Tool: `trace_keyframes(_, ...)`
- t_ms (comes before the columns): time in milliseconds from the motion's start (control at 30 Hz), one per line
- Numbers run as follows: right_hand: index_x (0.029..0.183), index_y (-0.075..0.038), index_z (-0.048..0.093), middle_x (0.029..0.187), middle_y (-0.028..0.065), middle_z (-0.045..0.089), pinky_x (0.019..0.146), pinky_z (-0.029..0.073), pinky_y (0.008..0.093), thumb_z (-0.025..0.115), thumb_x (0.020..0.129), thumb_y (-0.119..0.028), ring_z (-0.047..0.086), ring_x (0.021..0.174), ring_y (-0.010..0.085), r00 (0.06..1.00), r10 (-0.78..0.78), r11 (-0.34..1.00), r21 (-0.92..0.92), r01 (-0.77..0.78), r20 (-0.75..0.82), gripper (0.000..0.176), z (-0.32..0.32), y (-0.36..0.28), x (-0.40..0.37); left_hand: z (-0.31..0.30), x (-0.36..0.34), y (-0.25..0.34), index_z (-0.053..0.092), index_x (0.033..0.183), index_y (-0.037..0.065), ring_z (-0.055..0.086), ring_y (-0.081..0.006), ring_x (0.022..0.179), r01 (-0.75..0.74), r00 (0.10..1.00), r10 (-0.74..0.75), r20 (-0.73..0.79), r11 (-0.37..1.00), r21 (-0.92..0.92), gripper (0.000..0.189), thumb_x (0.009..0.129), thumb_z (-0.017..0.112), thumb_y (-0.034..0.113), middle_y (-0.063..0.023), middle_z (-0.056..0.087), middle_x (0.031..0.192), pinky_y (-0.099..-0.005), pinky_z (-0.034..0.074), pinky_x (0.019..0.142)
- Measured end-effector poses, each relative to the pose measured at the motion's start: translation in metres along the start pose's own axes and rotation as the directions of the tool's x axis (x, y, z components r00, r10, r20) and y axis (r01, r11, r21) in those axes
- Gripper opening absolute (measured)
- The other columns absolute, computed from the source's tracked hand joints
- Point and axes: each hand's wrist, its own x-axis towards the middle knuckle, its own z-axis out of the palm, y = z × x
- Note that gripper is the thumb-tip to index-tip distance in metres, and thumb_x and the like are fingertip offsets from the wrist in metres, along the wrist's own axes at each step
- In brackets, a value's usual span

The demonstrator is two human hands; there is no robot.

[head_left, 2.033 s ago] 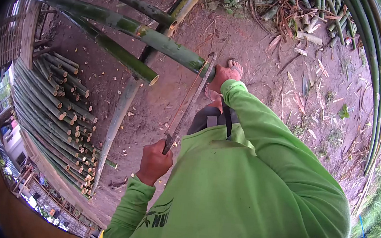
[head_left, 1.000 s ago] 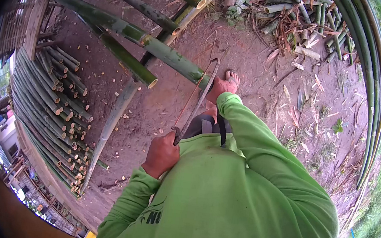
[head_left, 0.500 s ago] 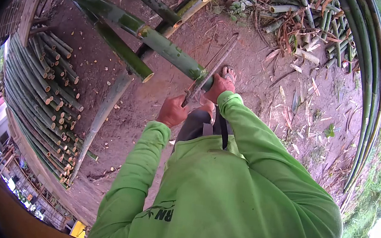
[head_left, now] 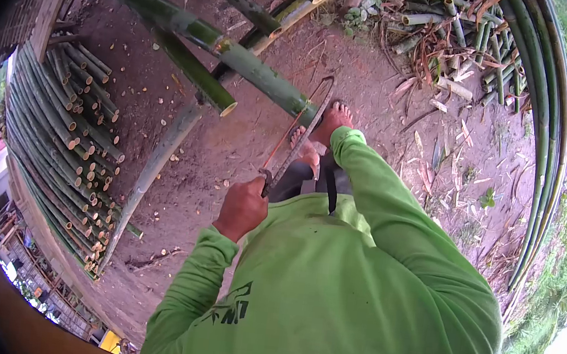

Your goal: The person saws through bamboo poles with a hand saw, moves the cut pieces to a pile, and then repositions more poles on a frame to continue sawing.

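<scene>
Grips a bow saw (head_left: 299, 144) by the handle with the left hand (head_left: 243, 207), closing the fingers around it. Places the thin blade (head_left: 282, 142) across a thick green bamboo pole (head_left: 263, 77), near its end. Rests the right hand (head_left: 332, 122) at that end, just beyond the saw; cannot tell how far the fingers wrap. Stands with bare feet (head_left: 306, 150) on brown earth (head_left: 217, 141). Shows stacked poles (head_left: 57, 137) at picture left and bamboo offcuts (head_left: 456, 88) at upper right.
</scene>
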Motion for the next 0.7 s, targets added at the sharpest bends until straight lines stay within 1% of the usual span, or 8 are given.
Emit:
trace_keyframes(67,0.112,-0.017,0.066,0.115,0.0181,0.064,0.114,0.018,0.0449,0.073,0.056,-0.042,0.053,0.119,0.0333,1.000,0.030,0.999,0.021,-0.030,-0.003,0.062,0.005,0.005,0.011,-0.005,-0.012,0.006,0.054,0.078,0.001,0.061,-0.0418,0.066,0.035,0.999,-0.036,0.038,0.999,0.019,0.012,0.070,0.062,0.006,-0.0232,0.059,0.066,-0.0503,0.048,0.059)
trace_keyframes(167,0.108,-0.017,0.067,0.111,0.0196,0.065,0.111,0.025,0.0434,0.073,0.056,-0.042,0.056,0.115,0.0330,0.944,-0.007,0.999,-0.047,-0.010,-0.331,0.058,0.051,0.006,0.006,-0.010,-0.029,0.002,0.054,0.078,0.002,0.060,-0.0417,0.064,0.063,0.997,-0.063,0.044,0.998,-0.017,0.013,0.070,0.062,0.007,-0.0224,0.059,0.065,-0.0496,0.047,0.057)
trace_keyframes(233,0.105,-0.015,0.068,0.106,0.0196,0.066,0.105,0.034,0.0415,0.073,0.057,-0.041,0.060,0.109,0.0323,0.950,-0.031,0.999,-0.029,0.023,-0.310,0.055,0.034,0.005,0.011,-0.017,-0.019,0.011,0.055,0.077,0.002,0.060,-0.0420,0.063,0.083,0.994,-0.082,0.075,0.996,-0.019,0.010,0.070,0.061,0.007,-0.0213,0.059,0.063,-0.0496,0.048,0.057)
trace_keyframes(300,0.103,-0.014,0.068,0.100,0.0191,0.068,0.096,0.045,0.0393,0.073,0.058,-0.040,0.063,0.102,0.0315,0.995,-0.014,0.992,0.129,0.002,0.094,0.052,0.001,0.001,0.006,-0.018,-0.011,0.014,0.055,0.077,0.002,0.060,-0.0423,0.062,0.117,0.985,-0.117,0.127,0.993,0.010,0.009,0.070,0.061,0.007,-0.0212,0.059,0.063,-0.0497,0.048,0.057)
trace_keyframes(333,0.103,-0.012,0.068,0.094,0.0168,0.069,0.083,0.052,0.0380,0.074,0.059,-0.040,0.066,0.094,0.0309,0.996,-0.021,0.990,0.143,0.008,0.086,0.053,-0.014,-0.003,0.000,-0.011,0.010,0.007,0.056,0.077,0.002,0.060,-0.0421,0.062,0.102,0.991,-0.102,0.088,0.995,0.003,0.009,0.070,0.061,0.007,-0.0215,0.059,0.063,-0.0502,0.048,0.057)
trace_keyframes(433,0.108,-0.003,0.065,0.100,0.0254,0.065,0.089,0.050,0.0403,0.080,0.049,-0.047,0.064,0.099,0.0344,0.988,-0.049,0.965,0.263,0.009,0.144,0.075,-0.017,0.001,0.008,0.021,0.078,-0.015,0.057,0.076,0.003,0.061,-0.0417,0.063,0.054,0.998,-0.054,-0.009,0.998,-0.039,0.009,0.070,0.061,0.009,-0.0222,0.060,0.065,-0.0517,0.048,0.058)
trace_keyframes(600,0.105,-0.008,0.065,0.106,0.0187,0.065,0.090,0.050,0.0387,0.075,0.058,-0.046,0.064,0.100,0.0318,0.999,0.024,0.998,-0.051,-0.022,0.046,0.061,-0.017,-0.005,0.012,0.083,0.067,-0.075,0.053,0.070,0.004,0.059,-0.0400,0.064,-0.147,0.983,0.141,-0.114,0.988,-0.039,0.014,0.066,0.065,0.011,-0.0184,0.058,0.064,-0.0482,0.047,0.058)
trace_keyframes(700,0.100,-0.003,0.065,0.110,0.0221,0.063,0.086,0.051,0.0421,0.074,0.057,-0.038,0.063,0.102,0.0323,0.997,0.005,0.996,0.093,-0.013,0.079,0.056,-0.007,0.012,0.011,0.087,0.076,-0.106,0.052,0.069,0.005,0.058,-0.0389,0.066,-0.265,0.953,0.242,-0.180,0.957,-0.116,0.015,0.066,0.065,0.012,-0.0159,0.056,0.063,-0.0461,0.046,0.058)
